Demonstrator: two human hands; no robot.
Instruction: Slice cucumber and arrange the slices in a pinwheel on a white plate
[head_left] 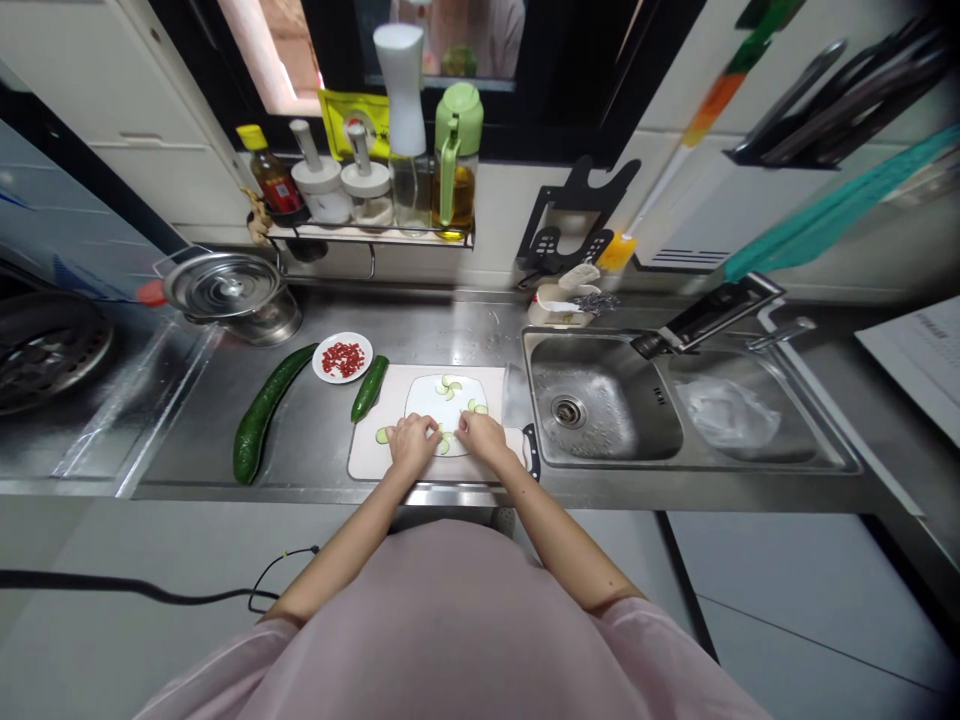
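Note:
A white plate (465, 393) lies on a pale cutting board (367, 455), with thin cucumber slices (448, 386) fanned out in small groups on it. My left hand (414, 442) is over the plate's near left edge, thumb and fingertips pinched beside the slices there. From the right, my right hand (482, 438) reaches over the near edge, its fingers also pinched. Whatever is between the fingertips is too small to tell. A knife (532, 452) lies by my right wrist, its blade partly hidden. More cucumber slices (382, 436) rest left of my left hand.
A cut cucumber (370, 389) touches the board's left side. Beyond it are a small plate (318, 364) of chopped red pieces and a long whole cucumber (262, 415). The double sink (607, 455) is on the right, a lidded pot (262, 318) at back left, bottles (456, 160) on a shelf.

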